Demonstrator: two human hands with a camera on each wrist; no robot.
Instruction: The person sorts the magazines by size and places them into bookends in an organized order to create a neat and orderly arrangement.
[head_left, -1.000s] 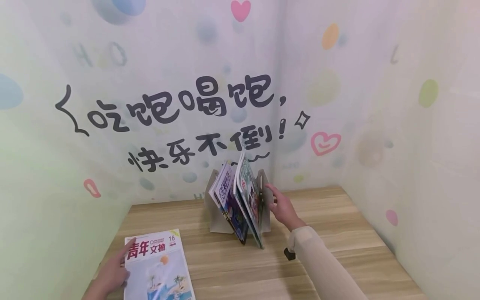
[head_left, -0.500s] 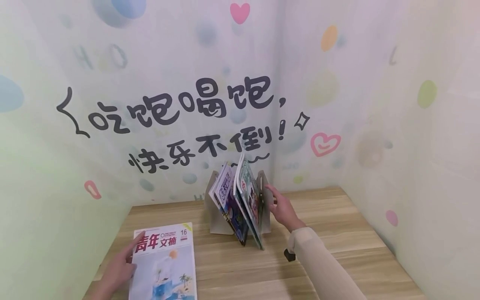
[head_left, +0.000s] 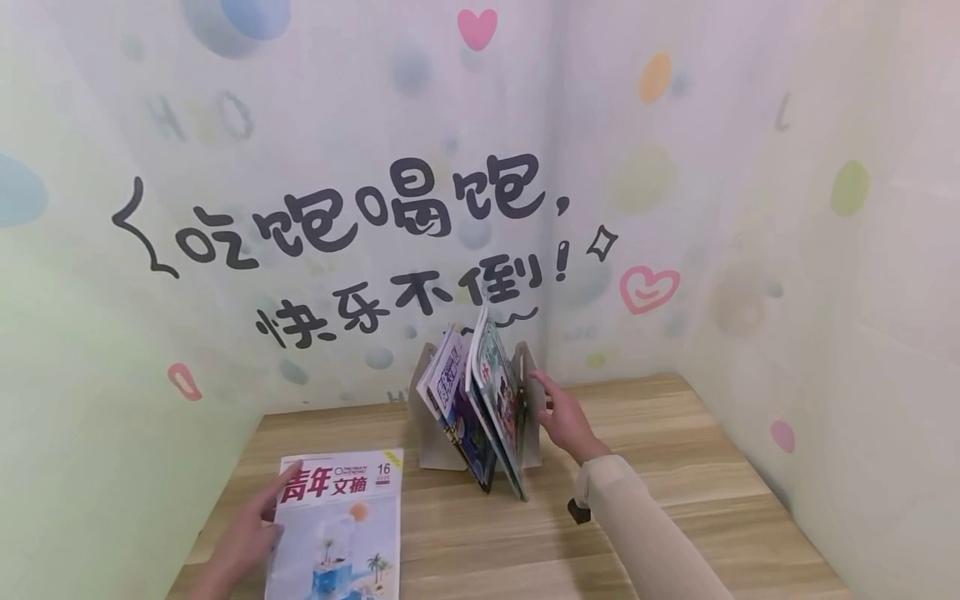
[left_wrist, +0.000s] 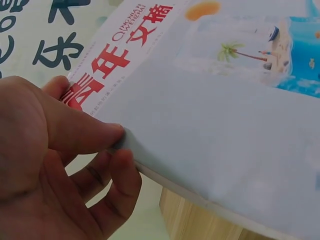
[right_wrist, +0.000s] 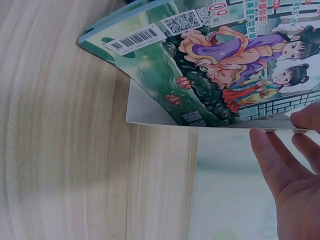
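A magazine [head_left: 330,533] with red title characters and a palm-tree cover is held at its left edge by my left hand [head_left: 247,533]. In the left wrist view, thumb and fingers pinch this magazine [left_wrist: 200,125]. A light grey book stand [head_left: 437,442] stands at the back of the table with several magazines leaning in it. Among them are a purple one [head_left: 453,383] and a green illustrated one [head_left: 497,375]. My right hand [head_left: 567,423] grips the stand's right side panel. The right wrist view shows the thumb inside the stand [right_wrist: 142,107] and fingers outside, beside the green magazine.
The wood-grain table [head_left: 637,467] ends against a printed wall [head_left: 600,333] with large dark characters. A pale curtain-like wall [head_left: 97,417] closes the left side and another stands at the right. A small black object [head_left: 578,510] shows by the right sleeve.
My left hand has moved right and slightly up with the palm-tree magazine, closer to the stand. The right hand and the stand have stayed in place.
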